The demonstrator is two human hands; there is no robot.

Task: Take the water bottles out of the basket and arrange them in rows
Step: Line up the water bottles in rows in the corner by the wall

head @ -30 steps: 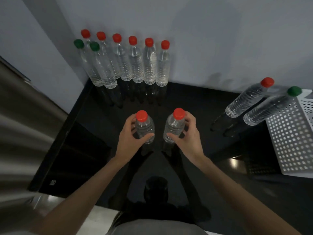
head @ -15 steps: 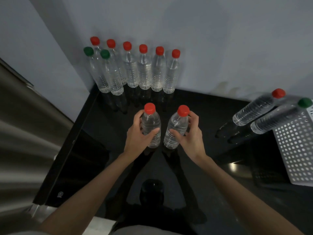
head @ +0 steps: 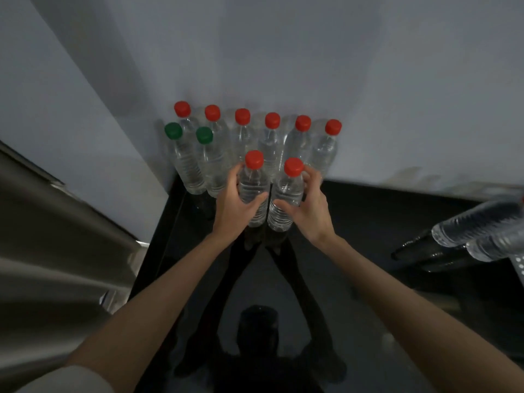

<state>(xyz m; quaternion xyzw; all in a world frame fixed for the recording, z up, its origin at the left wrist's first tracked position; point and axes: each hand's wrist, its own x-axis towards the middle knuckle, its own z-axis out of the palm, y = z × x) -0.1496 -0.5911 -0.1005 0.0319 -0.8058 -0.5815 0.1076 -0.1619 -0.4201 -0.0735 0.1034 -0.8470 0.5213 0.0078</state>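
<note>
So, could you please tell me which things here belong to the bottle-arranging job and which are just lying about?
Part of the job:
- red-capped bottle in left hand
- red-capped bottle in right hand
- back row of red caps
- two green-capped bottles
- bottles at right
- white basket

Just there:
- black counter
- steel surface

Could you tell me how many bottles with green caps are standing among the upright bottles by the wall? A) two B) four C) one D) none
A: two green caps show at the left end of the front row, while every other cap there is red, including those on the bottles in the left hand and right hand.
</note>
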